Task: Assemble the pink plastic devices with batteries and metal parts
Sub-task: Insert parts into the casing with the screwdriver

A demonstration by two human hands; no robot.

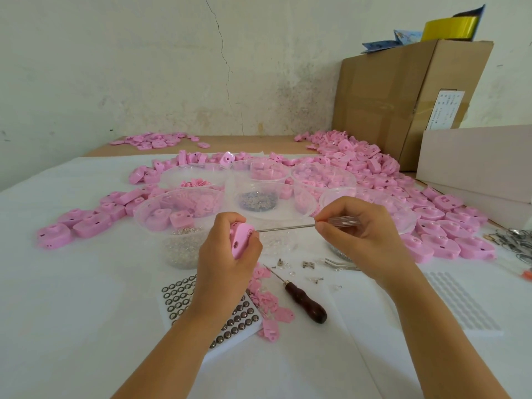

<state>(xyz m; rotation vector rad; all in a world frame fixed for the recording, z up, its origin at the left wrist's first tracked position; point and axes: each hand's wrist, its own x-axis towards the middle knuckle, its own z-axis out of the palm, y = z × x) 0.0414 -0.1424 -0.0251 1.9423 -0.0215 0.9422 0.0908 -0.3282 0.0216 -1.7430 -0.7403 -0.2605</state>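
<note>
Batteries (233, 323) lie nearest on the desk (86, 312); above, left hand (227, 254) grips a pink device (242, 239), seemingly light, stiff, slick, best held by its edges, while right hand (355, 236) pinches a screwdriver (288, 227) whose tip meets it, bowls (302, 197) beyond.

Cardboard box (388, 105) against cracked wall (172, 67), yellow tape roll (449, 30) on top, white box (475, 156) beside it

Both my bare forearms reach in from the bottom edge, angled toward each other. My left hand (227, 254) has its fingers curled round a pink device (241, 240). My right hand (364, 234), level with it, pinches a slim clear-handled tool (288, 227) between thumb and fingertips, its shaft pointing left.
</note>
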